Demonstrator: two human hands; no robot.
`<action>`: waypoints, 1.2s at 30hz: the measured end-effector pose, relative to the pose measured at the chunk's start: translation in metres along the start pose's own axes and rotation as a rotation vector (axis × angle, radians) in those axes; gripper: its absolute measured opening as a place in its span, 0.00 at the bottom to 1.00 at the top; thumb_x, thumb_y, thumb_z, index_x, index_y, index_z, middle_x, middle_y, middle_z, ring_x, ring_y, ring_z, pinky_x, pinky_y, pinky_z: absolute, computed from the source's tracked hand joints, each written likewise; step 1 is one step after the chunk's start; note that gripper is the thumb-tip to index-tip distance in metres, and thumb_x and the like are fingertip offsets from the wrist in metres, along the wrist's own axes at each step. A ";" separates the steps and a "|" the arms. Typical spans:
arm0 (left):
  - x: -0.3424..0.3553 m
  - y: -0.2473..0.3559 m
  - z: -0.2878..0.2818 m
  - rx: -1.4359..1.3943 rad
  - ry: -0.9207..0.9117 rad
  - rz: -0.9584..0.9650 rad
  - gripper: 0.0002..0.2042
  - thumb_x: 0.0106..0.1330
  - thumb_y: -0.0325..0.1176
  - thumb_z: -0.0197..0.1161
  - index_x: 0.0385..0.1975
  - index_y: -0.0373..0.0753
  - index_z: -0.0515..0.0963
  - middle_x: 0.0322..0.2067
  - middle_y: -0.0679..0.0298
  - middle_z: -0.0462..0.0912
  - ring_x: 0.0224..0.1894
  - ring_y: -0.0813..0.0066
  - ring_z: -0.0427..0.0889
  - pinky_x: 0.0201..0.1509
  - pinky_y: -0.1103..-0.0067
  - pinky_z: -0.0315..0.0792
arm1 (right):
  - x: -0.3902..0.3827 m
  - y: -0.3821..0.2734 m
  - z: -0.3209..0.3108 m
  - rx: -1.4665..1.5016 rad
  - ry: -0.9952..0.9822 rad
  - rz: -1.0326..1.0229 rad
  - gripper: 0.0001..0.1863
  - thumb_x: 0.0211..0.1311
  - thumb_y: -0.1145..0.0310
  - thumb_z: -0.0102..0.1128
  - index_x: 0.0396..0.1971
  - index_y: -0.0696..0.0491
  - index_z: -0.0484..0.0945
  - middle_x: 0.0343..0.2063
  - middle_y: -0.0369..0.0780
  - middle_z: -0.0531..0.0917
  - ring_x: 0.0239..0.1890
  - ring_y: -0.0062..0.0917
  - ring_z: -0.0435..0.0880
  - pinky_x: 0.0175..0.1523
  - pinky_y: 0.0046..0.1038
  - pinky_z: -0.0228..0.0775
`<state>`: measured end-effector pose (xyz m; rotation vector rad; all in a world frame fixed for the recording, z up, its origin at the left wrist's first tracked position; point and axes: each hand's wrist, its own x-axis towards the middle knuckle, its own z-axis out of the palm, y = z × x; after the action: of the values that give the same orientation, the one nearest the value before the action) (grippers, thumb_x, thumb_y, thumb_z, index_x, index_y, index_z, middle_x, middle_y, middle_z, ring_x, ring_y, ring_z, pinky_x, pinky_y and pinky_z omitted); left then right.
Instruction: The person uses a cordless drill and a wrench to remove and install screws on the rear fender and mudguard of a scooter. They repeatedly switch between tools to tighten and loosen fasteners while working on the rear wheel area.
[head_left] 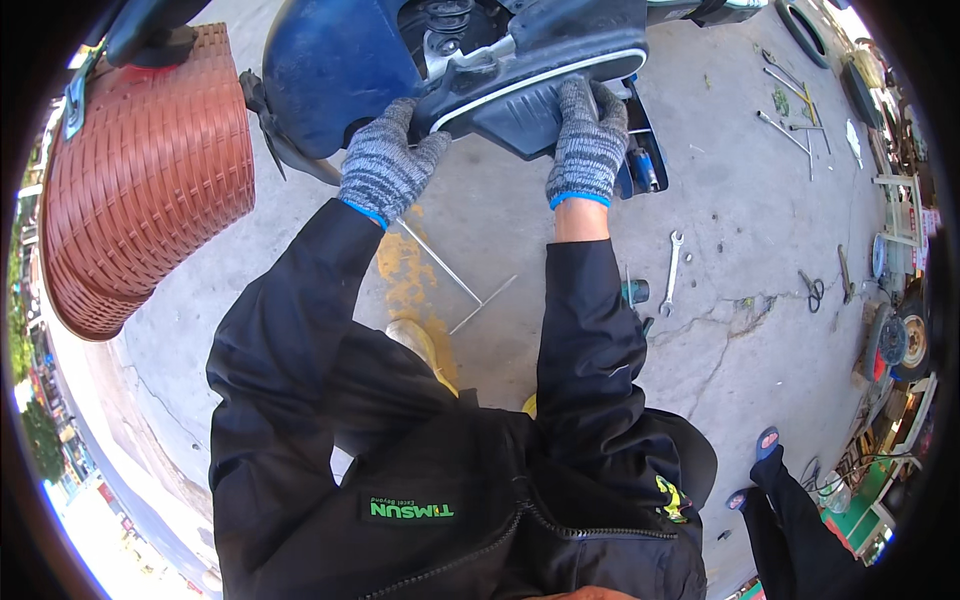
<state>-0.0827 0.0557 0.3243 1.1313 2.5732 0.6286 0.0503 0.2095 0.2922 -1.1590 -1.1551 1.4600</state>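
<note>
At the upper centre, our left hand [393, 158] pinches the left end of a white-edged dark panel [512, 112]; our right hand [586, 145] grips farther right, probably for balanced support.

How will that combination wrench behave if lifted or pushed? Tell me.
The combination wrench is probably stiff and heavy for its size, given its solid metallic look. Lying flat on the concrete, it seems unlikely to roll.

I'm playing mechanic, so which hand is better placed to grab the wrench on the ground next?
Probably the right hand. The wrench lies on the person's right, nearer that hand than the left hand. Both hands are at the black panel, so the right would need to leave it first.
</note>
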 end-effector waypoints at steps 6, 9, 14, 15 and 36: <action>-0.001 -0.009 0.004 0.012 0.000 0.019 0.27 0.61 0.48 0.69 0.52 0.31 0.76 0.40 0.49 0.85 0.41 0.58 0.86 0.47 0.70 0.78 | -0.002 0.008 -0.003 -0.038 0.005 -0.009 0.26 0.60 0.64 0.71 0.54 0.61 0.76 0.48 0.45 0.82 0.47 0.27 0.81 0.54 0.27 0.75; -0.002 -0.004 0.008 0.023 0.004 0.043 0.31 0.63 0.51 0.67 0.54 0.28 0.75 0.41 0.46 0.85 0.43 0.54 0.86 0.49 0.67 0.77 | 0.020 0.009 0.001 0.065 -0.055 -0.003 0.24 0.59 0.65 0.71 0.51 0.63 0.77 0.43 0.44 0.84 0.43 0.26 0.82 0.53 0.26 0.74; 0.012 -0.016 0.010 0.032 0.061 0.022 0.27 0.65 0.51 0.65 0.50 0.31 0.79 0.38 0.45 0.85 0.42 0.51 0.85 0.48 0.66 0.77 | 0.032 0.008 0.023 -0.081 -0.096 -0.057 0.23 0.59 0.63 0.70 0.48 0.64 0.77 0.39 0.46 0.85 0.42 0.28 0.83 0.52 0.28 0.74; 0.015 -0.016 0.008 0.028 0.069 0.026 0.26 0.65 0.52 0.63 0.48 0.32 0.80 0.37 0.45 0.85 0.42 0.50 0.85 0.47 0.66 0.77 | 0.034 0.007 0.026 -0.074 -0.090 -0.060 0.23 0.59 0.63 0.70 0.47 0.64 0.77 0.40 0.46 0.85 0.42 0.28 0.83 0.53 0.28 0.74; 0.026 0.019 -0.009 0.224 0.400 0.211 0.24 0.61 0.48 0.70 0.52 0.41 0.75 0.32 0.61 0.84 0.30 0.64 0.85 0.36 0.70 0.78 | 0.036 0.017 0.033 0.119 0.075 -0.043 0.29 0.72 0.52 0.53 0.57 0.65 0.71 0.49 0.52 0.81 0.52 0.39 0.80 0.60 0.35 0.68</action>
<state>-0.0911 0.0839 0.3400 1.4974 2.9428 0.6853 0.0112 0.2384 0.2750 -1.0910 -1.0216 1.4215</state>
